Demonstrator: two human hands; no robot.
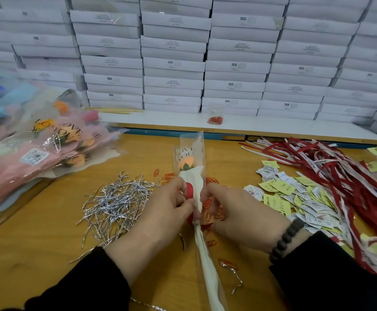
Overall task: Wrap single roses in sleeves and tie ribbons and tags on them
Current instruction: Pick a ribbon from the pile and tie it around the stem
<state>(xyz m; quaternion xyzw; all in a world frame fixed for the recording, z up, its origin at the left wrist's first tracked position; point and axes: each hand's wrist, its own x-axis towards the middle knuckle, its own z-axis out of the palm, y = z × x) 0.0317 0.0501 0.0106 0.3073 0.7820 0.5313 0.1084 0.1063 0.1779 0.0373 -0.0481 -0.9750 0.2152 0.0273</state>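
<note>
between both hands, sleeved rose (191, 163); left grip (171, 202) and right grip (230, 207) pinching red ribbon (189, 190) at stem.

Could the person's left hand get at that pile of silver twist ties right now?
Probably not at once. The silver twist ties lie just beside the left hand with bare table between, so the way is free, but its grip is busy on the wrapped rose and red ribbon.

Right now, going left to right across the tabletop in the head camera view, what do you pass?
Pile of wrapped roses → silver twist ties → left hand → sleeved rose → right hand → paper tags → red ribbons.
</note>
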